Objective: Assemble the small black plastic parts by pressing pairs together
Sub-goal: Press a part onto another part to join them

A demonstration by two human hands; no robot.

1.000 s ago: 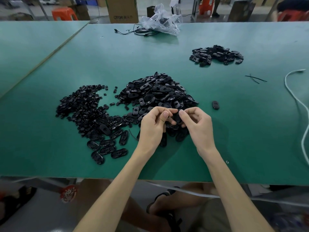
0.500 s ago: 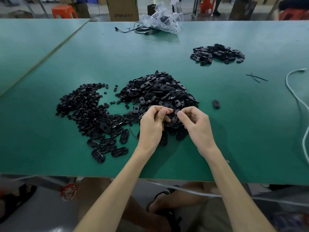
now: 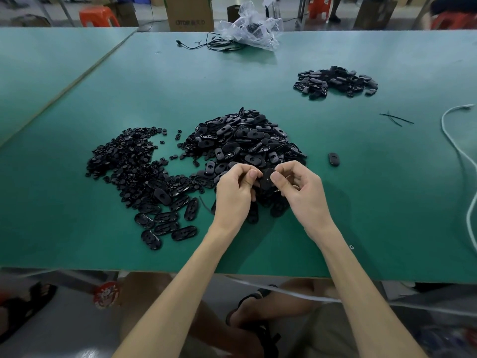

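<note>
One black oval part (image 3: pixel 267 178) is pinched between the left grip (image 3: pixel 233 192) and right grip (image 3: pixel 302 192), just above the near edge of the central heap (image 3: pixel 245 140) of glossy oval shells. To the left spreads a heap of small round pieces (image 3: pixel 126 158); flat slotted ovals (image 3: pixel 165 223) lie singly before it. A lone part (image 3: pixel 333 159) lies to the right, and a smaller pile (image 3: pixel 335 81) well beyond, all on the green tabletop (image 3: pixel 361 202).

Glossy black plastic parts (image 3: pixel 245 140) on a matt green table (image 3: pixel 361 202).
</note>
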